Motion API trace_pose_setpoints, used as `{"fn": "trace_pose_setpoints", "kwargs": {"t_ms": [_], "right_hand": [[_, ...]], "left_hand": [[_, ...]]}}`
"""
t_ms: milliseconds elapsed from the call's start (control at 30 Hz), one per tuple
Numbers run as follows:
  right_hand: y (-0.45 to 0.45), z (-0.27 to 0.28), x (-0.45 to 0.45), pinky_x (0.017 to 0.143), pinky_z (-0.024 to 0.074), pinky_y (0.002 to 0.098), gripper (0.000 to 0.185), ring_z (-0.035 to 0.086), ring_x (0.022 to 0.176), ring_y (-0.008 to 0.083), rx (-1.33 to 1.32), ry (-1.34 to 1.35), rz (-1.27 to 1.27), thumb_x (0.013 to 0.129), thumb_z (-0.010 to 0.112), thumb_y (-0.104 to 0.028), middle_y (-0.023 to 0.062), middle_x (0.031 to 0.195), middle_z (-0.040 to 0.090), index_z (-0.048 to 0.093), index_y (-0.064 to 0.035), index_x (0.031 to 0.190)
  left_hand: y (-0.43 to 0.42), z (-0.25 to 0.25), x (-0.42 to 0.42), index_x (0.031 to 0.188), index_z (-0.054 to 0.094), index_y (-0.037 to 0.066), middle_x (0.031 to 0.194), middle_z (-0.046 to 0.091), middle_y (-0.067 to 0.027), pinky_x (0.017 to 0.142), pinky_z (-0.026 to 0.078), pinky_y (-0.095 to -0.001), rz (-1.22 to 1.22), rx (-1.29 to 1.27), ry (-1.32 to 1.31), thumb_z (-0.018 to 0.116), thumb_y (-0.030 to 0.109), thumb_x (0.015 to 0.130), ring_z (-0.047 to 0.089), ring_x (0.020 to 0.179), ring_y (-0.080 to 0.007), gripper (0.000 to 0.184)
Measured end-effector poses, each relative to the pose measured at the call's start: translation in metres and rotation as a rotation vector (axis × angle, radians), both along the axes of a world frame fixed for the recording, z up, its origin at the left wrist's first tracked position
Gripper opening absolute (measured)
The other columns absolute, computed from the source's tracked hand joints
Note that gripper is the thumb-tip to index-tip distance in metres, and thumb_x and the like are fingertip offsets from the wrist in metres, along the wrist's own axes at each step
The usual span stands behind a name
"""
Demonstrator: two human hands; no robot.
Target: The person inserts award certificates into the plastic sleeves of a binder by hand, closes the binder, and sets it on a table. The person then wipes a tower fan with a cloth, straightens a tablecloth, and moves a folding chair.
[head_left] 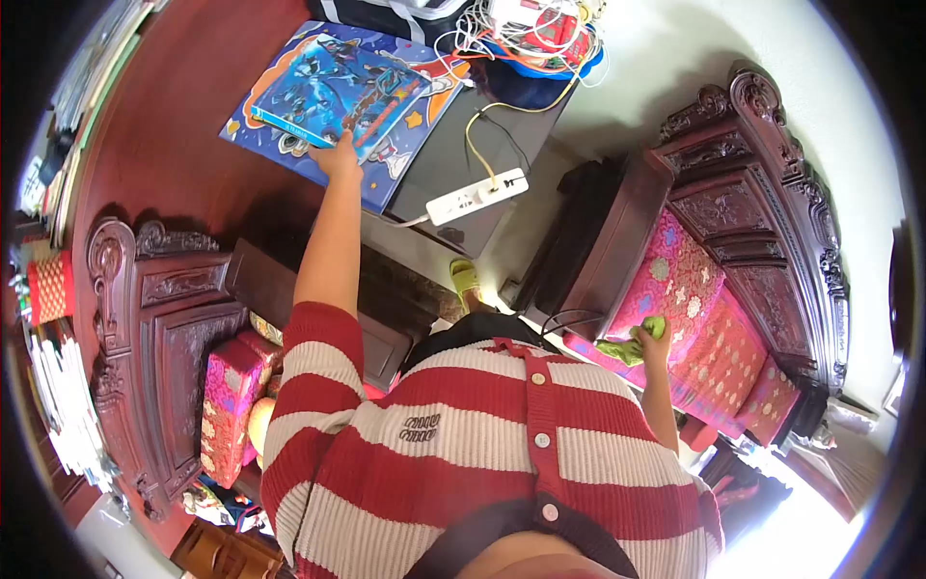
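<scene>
My left hand (338, 157) reaches forward over the table and grips the near edge of a blue picture book (338, 92) with dark figures on its cover. Beneath that book lies a larger, dark blue space-themed board or folder (415, 145) with stars and an astronaut. Low on the right, my right hand (658, 340) is closed around a crumpled green cloth (625, 349), held out in front of the pink seat cushion. Part of the left fingers is hidden at the book's edge.
A white power strip (477, 197) with a yellow cable lies on the dark tabletop. Tangled cables fill a blue container (540, 48) at the back, beside a black case (386, 17). Carved wooden chairs (743, 193) with pink cushions (704, 328) stand right and left (183, 289).
</scene>
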State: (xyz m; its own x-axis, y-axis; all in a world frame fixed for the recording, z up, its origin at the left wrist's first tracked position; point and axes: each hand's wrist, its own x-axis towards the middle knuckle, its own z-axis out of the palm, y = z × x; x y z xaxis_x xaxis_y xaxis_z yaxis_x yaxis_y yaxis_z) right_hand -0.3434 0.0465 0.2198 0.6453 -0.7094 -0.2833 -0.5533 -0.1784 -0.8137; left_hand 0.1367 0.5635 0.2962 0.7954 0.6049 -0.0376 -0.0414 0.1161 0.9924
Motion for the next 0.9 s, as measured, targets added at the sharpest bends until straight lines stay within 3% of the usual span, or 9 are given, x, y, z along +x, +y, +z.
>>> {"fn": "trace_pose_setpoints", "kwargs": {"t_ms": [200,433,500,600,633,733,800,833,900], "right_hand": [[-0.015,0.049,0.091,0.084,0.0432,0.0343,0.072,0.053,0.096,0.0233,-0.138,-0.010,0.142,0.064,0.071,-0.011,0.0139,0.107,0.053,0.038,-0.0094,0.128],[0.018,0.084,0.194,0.088,0.0394,0.0386,0.071,0.050,0.103,0.0308,-0.298,-0.185,0.262,0.066,0.072,-0.015,0.0170,0.106,0.049,0.029,-0.0060,0.122],[0.042,0.104,0.219,0.087,0.0395,0.0378,0.063,0.051,0.102,0.0294,-0.092,-0.161,0.305,0.065,0.071,-0.013,0.0161,0.104,0.050,0.035,-0.0047,0.116],[0.075,0.103,0.248,0.087,0.0408,0.0363,0.054,0.052,0.100,0.0289,-0.171,-0.072,0.755,0.063,0.069,-0.009,0.0147,0.105,0.051,0.043,-0.0051,0.110],[0.092,0.099,0.255,0.086,0.0420,0.0362,0.053,0.053,0.099,0.0299,-0.179,-0.061,0.944,0.062,0.069,-0.010,0.0144,0.107,0.052,0.046,-0.0056,0.109],[0.156,0.088,0.271,0.084,0.0450,0.0369,0.057,0.054,0.098,0.0330,-0.359,-0.138,1.385,0.060,0.069,-0.016,0.0143,0.112,0.051,0.049,-0.0084,0.112],[0.195,0.108,0.286,0.086,0.0443,0.0376,0.054,0.052,0.102,0.0339,-0.412,0.100,1.452,0.060,0.065,-0.013,0.0160,0.111,0.052,0.051,-0.0099,0.112],[0.201,0.103,0.296,0.086,0.0444,0.0379,0.053,0.052,0.102,0.0338,-0.471,0.058,1.438,0.061,0.064,-0.014,0.0157,0.111,0.052,0.052,-0.0100,0.112],[0.212,0.077,0.315,0.085,0.0445,0.0384,0.052,0.052,0.102,0.0337,-0.575,-0.028,1.422,0.062,0.063,-0.015,0.0152,0.111,0.052,0.052,-0.0102,0.113]], "left_hand": [[-0.014,0.009,0.061,0.124,0.027,-0.007,0.116,0.048,-0.0229,0.087,0.044,-0.0364,0.178,0.229,-0.035,0.067,-0.004,0.068,0.053,0.104,-0.0319,0.069],[0.037,-0.008,0.066,0.107,0.046,-0.009,0.106,0.053,-0.0258,0.089,0.039,-0.0405,0.118,0.840,0.041,0.072,0.027,0.068,0.049,0.104,-0.0356,0.059],[0.025,0.006,-0.014,0.107,0.049,-0.007,0.104,0.053,-0.0224,0.090,0.038,-0.0395,0.086,0.855,0.045,0.070,0.025,0.070,0.049,0.102,-0.0342,0.053],[0.036,-0.005,-0.158,0.112,0.050,-0.001,0.104,0.051,-0.0175,0.086,0.040,-0.0365,0.085,0.886,-0.113,0.068,0.013,0.072,0.050,0.098,-0.0292,0.046],[0.035,-0.015,-0.213,0.111,0.049,-0.003,0.097,0.049,-0.0136,0.080,0.041,-0.0338,0.067,0.846,-0.019,0.064,0.014,0.076,0.048,0.088,-0.0235,0.041],[0.064,-0.103,-0.403,0.115,0.050,0.001,0.110,0.053,-0.0182,0.090,0.037,-0.0440,-0.022,1.130,0.462,0.066,0.025,0.073,0.047,0.104,-0.0350,0.051],[0.117,-0.183,-0.550,0.117,0.048,0.001,0.112,0.052,-0.0189,0.092,0.037,-0.0410,-0.220,0.642,0.887,0.072,0.032,0.064,0.047,0.108,-0.0333,0.066],[0.137,-0.241,-0.634,0.117,0.047,-0.001,0.112,0.052,-0.0204,0.091,0.038,-0.0404,-0.079,0.826,0.633,0.075,0.035,0.062,0.047,0.108,-0.0323,0.072],[0.135,-0.222,-0.734,0.101,0.058,-0.001,0.095,0.061,-0.0161,0.077,0.046,-0.0379,0.100,0.851,1.061,0.077,0.035,0.062,0.058,0.089,-0.0284,0.056]]}}
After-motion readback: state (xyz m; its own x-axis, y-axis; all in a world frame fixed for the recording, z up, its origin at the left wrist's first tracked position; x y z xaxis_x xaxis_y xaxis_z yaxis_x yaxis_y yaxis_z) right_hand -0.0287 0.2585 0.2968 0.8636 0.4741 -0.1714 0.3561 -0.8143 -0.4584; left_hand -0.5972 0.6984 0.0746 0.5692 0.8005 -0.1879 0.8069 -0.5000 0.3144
